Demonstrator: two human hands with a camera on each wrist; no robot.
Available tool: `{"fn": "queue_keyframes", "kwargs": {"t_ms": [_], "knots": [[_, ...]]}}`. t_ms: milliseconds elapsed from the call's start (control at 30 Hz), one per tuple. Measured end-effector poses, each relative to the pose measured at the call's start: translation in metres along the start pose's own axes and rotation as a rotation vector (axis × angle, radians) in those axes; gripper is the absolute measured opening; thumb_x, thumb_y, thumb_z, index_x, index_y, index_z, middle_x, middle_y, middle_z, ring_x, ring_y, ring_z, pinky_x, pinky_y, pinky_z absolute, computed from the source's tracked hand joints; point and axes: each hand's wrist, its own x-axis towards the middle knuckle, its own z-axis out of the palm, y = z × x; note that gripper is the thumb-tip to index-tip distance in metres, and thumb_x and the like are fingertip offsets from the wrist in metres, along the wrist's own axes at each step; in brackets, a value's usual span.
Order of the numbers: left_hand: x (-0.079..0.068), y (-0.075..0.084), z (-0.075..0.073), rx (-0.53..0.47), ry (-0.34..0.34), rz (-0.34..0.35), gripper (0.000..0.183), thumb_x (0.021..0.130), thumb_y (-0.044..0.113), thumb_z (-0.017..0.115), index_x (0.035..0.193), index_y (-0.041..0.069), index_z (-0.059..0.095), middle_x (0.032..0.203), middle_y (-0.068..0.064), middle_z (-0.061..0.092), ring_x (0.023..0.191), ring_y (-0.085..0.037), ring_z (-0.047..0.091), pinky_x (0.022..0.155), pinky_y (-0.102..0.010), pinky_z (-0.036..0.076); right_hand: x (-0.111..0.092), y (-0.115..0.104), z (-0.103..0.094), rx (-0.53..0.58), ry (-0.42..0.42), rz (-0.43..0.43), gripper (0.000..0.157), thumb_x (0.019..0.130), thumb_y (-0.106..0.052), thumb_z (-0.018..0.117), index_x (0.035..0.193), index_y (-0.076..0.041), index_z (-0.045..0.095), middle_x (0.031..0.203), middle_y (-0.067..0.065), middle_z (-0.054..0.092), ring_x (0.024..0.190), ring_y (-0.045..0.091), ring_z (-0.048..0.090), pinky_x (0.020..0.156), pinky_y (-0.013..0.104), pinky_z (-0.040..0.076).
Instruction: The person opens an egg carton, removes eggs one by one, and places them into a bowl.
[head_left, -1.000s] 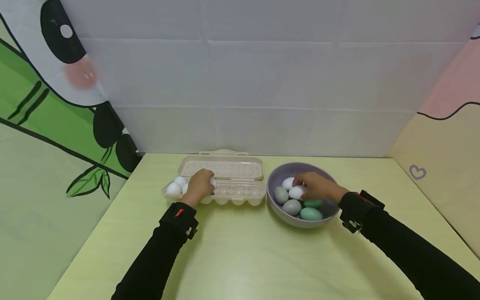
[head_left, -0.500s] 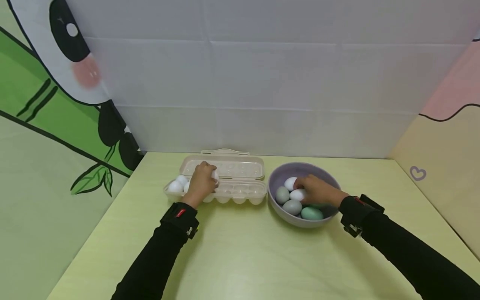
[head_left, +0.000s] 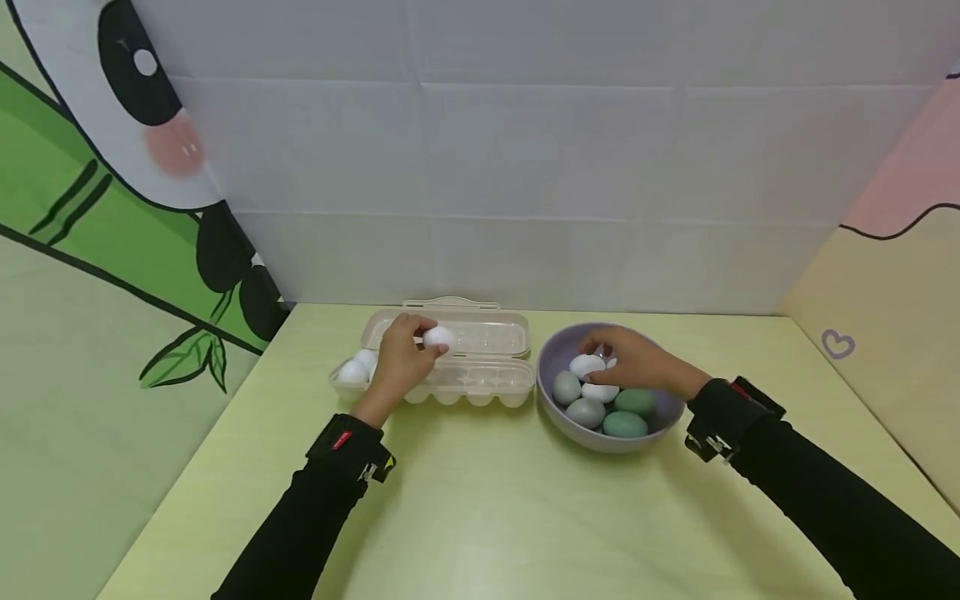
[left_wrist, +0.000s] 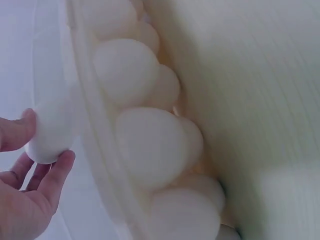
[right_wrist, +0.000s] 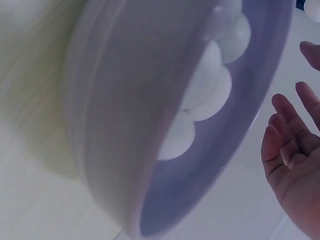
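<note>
My left hand (head_left: 405,354) pinches a white egg (head_left: 439,337) between thumb and fingertips, raised above the egg carton (head_left: 480,377). In the left wrist view, this egg (left_wrist: 52,132) stands out beside the carton's rounded cups (left_wrist: 150,147). White eggs (head_left: 352,372) fill cups at the carton's left end, partly behind the hand. My right hand (head_left: 637,360) is over the lilac bowl (head_left: 555,354), thumb and fingers apart and close over a white egg (head_left: 587,367). The right wrist view shows that hand (right_wrist: 300,165) with nothing between its fingertips.
Beside the white eggs in the bowl lie grey eggs (head_left: 585,412) and green eggs (head_left: 625,424). The carton's lid (head_left: 487,333) lies open toward the wall (head_left: 525,167). The pale yellow table (head_left: 480,500) extends in front, with painted walls at both sides.
My left hand has lifted a white egg up from the carton. My right hand has risen slightly from among the eggs, its fingers spreading, and the back green egg shows again.
</note>
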Motion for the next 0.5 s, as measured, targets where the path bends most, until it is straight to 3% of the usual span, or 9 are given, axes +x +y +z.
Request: {"fn": "queue_keyframes", "kwargs": {"t_ms": [133,267,500], "knots": [[-0.005,0.011,0.002,-0.121,0.002,0.002,0.031,0.077,-0.004,0.075,0.104,-0.009,0.06,0.107,-0.021,0.055,0.101,-0.034,0.057,0.083,-0.034,0.053,0.003,-0.015,0.002,-0.006,0.064,-0.016,0.029,0.082,-0.016,0.074,0.107,-0.006,0.065,0.1,0.001,0.063,0.09,0.019,0.055,0.076,0.037,0.047],[-0.011,0.026,0.01,-0.204,-0.027,0.04,0.029,0.077,-0.007,0.074,0.102,-0.009,0.058,0.106,-0.021,0.055,0.101,-0.035,0.057,0.083,-0.034,0.053,0.012,-0.03,0.01,0.02,0.087,-0.042,0.033,0.083,-0.013,0.073,0.113,-0.002,0.063,0.105,0.008,0.063,0.094,0.024,0.057,0.076,0.035,0.049],[-0.019,0.054,0.033,-0.315,-0.102,0.147,0.029,0.077,-0.01,0.072,0.1,-0.009,0.056,0.105,-0.019,0.054,0.099,-0.033,0.057,0.083,-0.037,0.053,0.031,-0.062,0.028,0.239,0.042,-0.061,0.054,0.089,-0.021,0.07,0.134,-0.004,0.046,0.123,0.013,0.054,0.103,0.027,0.057,0.084,0.038,0.05]]}}
